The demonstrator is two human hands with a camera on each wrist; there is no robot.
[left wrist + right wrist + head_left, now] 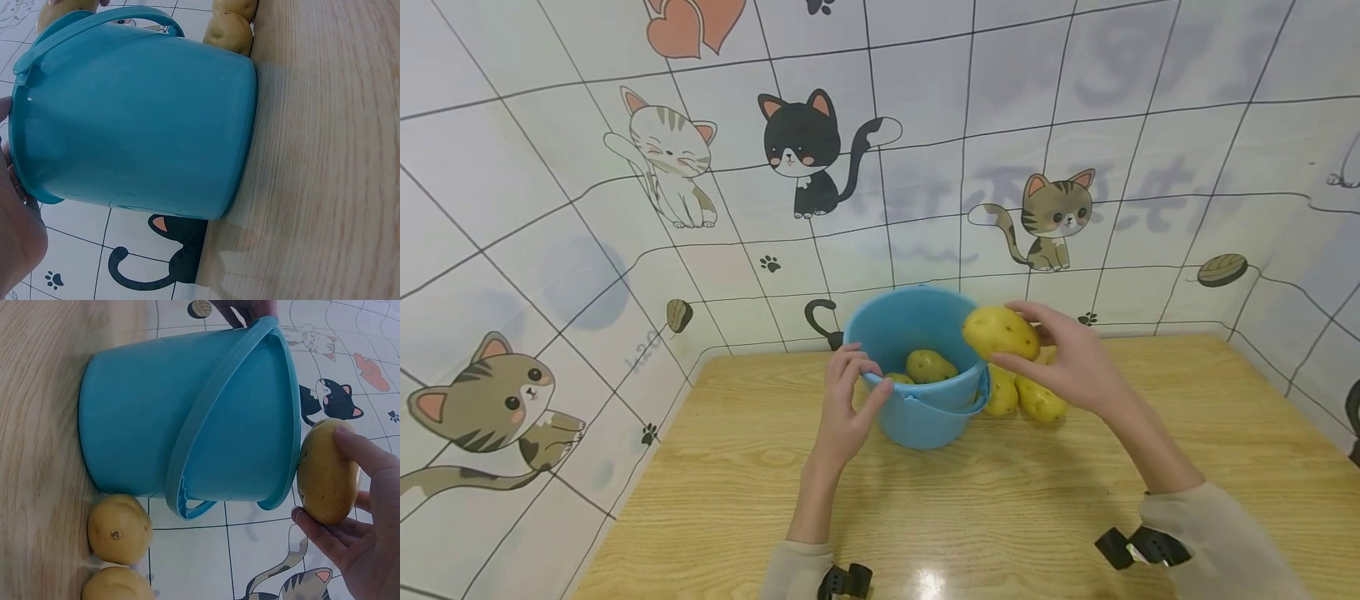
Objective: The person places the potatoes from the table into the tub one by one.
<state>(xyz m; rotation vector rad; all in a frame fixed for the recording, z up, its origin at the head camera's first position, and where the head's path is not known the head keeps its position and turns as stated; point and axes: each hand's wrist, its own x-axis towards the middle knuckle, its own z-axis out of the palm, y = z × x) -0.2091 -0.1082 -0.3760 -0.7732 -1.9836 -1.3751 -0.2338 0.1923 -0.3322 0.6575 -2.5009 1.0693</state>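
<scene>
A blue bucket (925,421) stands upright on the table, with potatoes (929,367) lying inside it. My left hand (847,400) grips the bucket's left rim, thumb outside and fingers over the edge. In my right hand (1063,354) a yellow potato (1000,332) is held between thumb and fingers, right at the bucket's right rim. The right wrist view shows this potato (328,472) close by the bucket's opening. The bucket's handle (206,412) hangs down against its side. Beside the bucket on the right, more potatoes (1040,402) rest on the table, partly behind my right hand.
The wooden table (737,483) reaches back to a tiled wall (925,200) printed with cartoon cats. A side wall (497,275) bounds the table on the left, another (1326,275) on the right.
</scene>
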